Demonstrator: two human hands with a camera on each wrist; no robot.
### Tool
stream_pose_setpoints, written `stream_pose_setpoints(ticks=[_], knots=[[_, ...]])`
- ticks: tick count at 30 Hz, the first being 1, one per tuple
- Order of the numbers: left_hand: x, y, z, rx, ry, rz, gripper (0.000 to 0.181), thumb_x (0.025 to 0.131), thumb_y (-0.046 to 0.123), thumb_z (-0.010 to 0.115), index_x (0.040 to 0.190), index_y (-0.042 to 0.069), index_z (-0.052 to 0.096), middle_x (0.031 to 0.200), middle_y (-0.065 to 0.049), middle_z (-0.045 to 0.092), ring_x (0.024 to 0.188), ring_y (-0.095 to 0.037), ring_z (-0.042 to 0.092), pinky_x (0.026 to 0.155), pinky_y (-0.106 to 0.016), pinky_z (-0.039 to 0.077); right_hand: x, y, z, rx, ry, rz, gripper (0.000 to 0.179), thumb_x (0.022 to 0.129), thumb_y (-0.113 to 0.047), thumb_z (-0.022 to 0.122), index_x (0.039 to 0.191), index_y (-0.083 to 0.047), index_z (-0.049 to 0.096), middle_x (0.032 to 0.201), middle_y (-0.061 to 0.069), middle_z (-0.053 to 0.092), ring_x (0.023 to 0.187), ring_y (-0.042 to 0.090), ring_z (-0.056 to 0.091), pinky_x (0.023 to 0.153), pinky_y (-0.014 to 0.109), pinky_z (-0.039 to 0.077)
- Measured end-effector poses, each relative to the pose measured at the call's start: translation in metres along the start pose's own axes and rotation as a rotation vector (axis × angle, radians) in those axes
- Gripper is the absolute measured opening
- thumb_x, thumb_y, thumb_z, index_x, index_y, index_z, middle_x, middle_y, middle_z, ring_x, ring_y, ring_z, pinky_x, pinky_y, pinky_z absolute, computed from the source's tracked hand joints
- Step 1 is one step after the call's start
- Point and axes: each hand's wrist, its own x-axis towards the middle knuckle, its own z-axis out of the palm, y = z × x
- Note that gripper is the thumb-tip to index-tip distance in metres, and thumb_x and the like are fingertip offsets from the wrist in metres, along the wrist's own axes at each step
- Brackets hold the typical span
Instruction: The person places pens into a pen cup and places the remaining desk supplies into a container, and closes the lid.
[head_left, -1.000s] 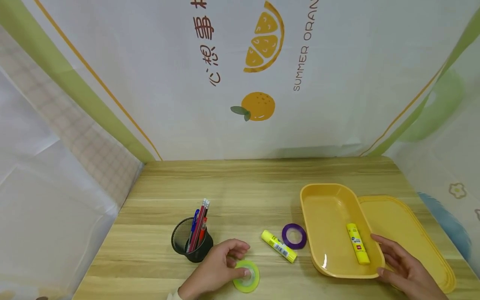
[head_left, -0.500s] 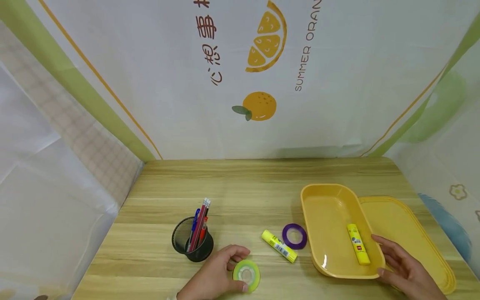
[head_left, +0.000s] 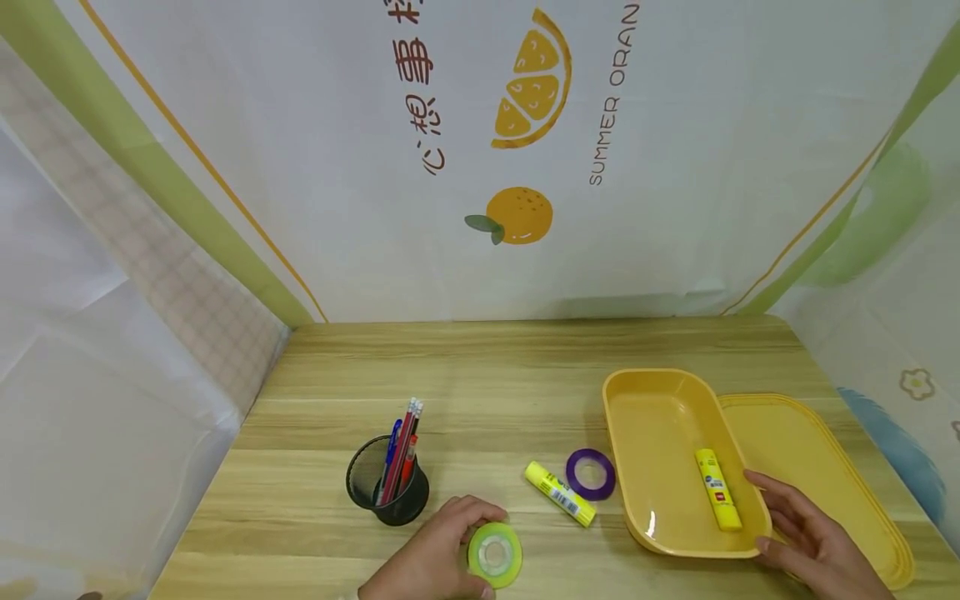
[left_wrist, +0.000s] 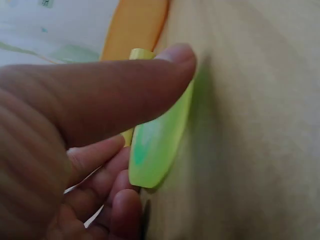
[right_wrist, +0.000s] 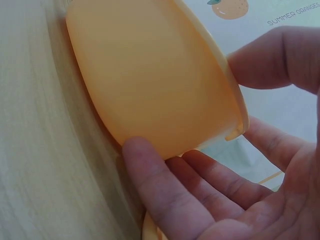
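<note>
My left hand (head_left: 438, 554) curls round a roll of yellow-green tape (head_left: 513, 543) near the table's front. Its thumb lies at the near rim and its fingers at the far left side; the left wrist view shows the thumb across the tape (left_wrist: 162, 145). My right hand (head_left: 817, 537) holds a yellow plastic box (head_left: 656, 467) by its near right corner, thumb and fingers on opposite sides of the wall. Inside that box lies a yellow glue stick (head_left: 717, 490). Another glue stick (head_left: 560, 493) rests on the table between the tape and the box.
A purple tape roll (head_left: 572, 478) lies beside the box's left wall. Left of the left hand stands a black mesh pen cup (head_left: 408, 500) with pencils and pens (head_left: 397, 458). A yellow lid (head_left: 810, 450) lies right of the box, partly beneath it. Printed cloth (head_left: 637, 250) hangs behind the table.
My left thumb has slid from the middle of the green tape to its near rim, with the fingers closer round it. The right hand and the box have stayed put.
</note>
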Motion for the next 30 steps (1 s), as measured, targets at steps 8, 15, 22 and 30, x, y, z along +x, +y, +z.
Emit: stream_pose_setpoints(ticks=[8,15,22,30], knots=[[0.0035,0.0002,0.0038,0.206,-0.011,0.076,0.08,0.069,0.021,0.1,0.141,0.027,0.065,0.131,0.014,0.056,0.124,-0.004,0.048,0.106,-0.027,0.048,-0.0004,0.0019,-0.0001,0.005,0.0,-0.019,0.069,0.102,0.005,0.062,0.164,-0.007,0.033,0.143,-0.038,0.048,0.117,-0.014,0.06,0.078,0.026,0.064],[0.0033,0.0013,0.0031,0.209,-0.02,0.103,0.073,0.072,0.022,0.099,0.138,0.022,0.069,0.125,0.013,0.053,0.118,-0.001,0.047,0.104,-0.024,0.048,-0.0005,0.0002,0.0001,0.008,-0.002,-0.009,0.069,0.103,0.004,0.061,0.164,-0.006,0.032,0.145,-0.038,0.047,0.118,-0.013,0.06,0.079,0.027,0.064],[-0.0005,-0.0007,0.0004,0.011,-0.015,0.075,0.072,0.074,0.023,0.098,0.139,0.02,0.068,0.124,0.009,0.055,0.111,-0.001,0.054,0.097,-0.019,0.049,-0.0003,-0.0022,0.0004,0.008,-0.009,0.016,0.068,0.104,0.002,0.061,0.165,-0.007,0.031,0.144,-0.038,0.045,0.118,-0.014,0.06,0.079,0.027,0.064],[-0.001,-0.0014,-0.0012,-0.048,0.014,0.083,0.071,0.076,0.028,0.096,0.14,0.019,0.067,0.123,0.007,0.059,0.108,-0.002,0.057,0.092,-0.019,0.049,-0.0002,-0.0036,0.0008,0.021,-0.018,0.036,0.068,0.105,0.0,0.06,0.165,-0.007,0.03,0.144,-0.039,0.045,0.117,-0.014,0.06,0.081,0.026,0.063]])
